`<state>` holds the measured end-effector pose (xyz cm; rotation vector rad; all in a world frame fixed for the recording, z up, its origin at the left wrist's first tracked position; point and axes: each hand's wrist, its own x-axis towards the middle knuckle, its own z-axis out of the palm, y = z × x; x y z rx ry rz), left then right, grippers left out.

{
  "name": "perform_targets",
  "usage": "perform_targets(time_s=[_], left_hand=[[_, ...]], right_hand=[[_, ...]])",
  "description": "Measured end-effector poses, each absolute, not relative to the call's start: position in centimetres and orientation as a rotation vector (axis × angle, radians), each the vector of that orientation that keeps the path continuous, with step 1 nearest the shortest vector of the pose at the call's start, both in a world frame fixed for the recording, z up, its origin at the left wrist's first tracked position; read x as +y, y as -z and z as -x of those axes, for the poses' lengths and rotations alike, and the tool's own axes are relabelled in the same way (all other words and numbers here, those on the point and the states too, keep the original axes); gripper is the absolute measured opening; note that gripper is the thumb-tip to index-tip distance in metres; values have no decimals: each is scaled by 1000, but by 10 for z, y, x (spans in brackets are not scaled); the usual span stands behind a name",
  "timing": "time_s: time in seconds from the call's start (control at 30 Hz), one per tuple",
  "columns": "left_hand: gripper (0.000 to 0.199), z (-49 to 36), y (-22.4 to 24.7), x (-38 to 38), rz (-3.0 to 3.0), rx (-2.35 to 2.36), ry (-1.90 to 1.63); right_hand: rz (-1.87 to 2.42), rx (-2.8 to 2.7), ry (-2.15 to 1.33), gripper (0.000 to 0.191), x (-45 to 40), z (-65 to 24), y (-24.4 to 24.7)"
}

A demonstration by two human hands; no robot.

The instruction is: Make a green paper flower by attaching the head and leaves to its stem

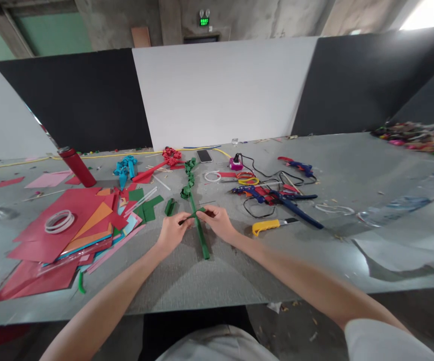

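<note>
A green paper stem (201, 239) lies lengthwise on the table in front of me, with folded green paper curls (189, 179) at its far end. A narrow dark green paper strip (192, 216) crosses the stem near its middle. My left hand (171, 232) pinches the strip's left end, fingers closed. On the other side, my right hand (217, 221) is closed in a pinch on the strip close to the stem. The fingertips partly cover the strip. A short green paper roll (170, 206) lies just beyond my left hand.
Coloured paper sheets (59, 200) with a tape roll (59, 221) on top lie left, near a red bottle (77, 167). Red (172, 156) and blue (125, 168) paper pieces lie behind. To the right are a yellow-handled knife (265, 227), dark blue pliers (295, 208) and glue guns (252, 192) with cords.
</note>
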<state>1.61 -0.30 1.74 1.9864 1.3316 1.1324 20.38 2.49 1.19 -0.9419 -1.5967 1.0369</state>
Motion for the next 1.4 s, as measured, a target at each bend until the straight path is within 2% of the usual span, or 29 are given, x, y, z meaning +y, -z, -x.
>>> perform_targets(time_s=[0.63,0.87,1.13,1.4], left_hand=[[31,-18,-17,3,-1711,1165,-1122],[33,-23,-22,-4,-1632,1040,-1155],[35,-17,-14,6,-1615,1081,-1105],[34,-14,-15,8,-1589,1082,-1082]], right_hand=[[964,-1449,-946,37,25,-204,-13],[903,-1536,-1039,37,16,-197,-13],[883,-1067,-976,33,55,-228,-12],[815,-1466,-1174,36,31,-207,-13]])
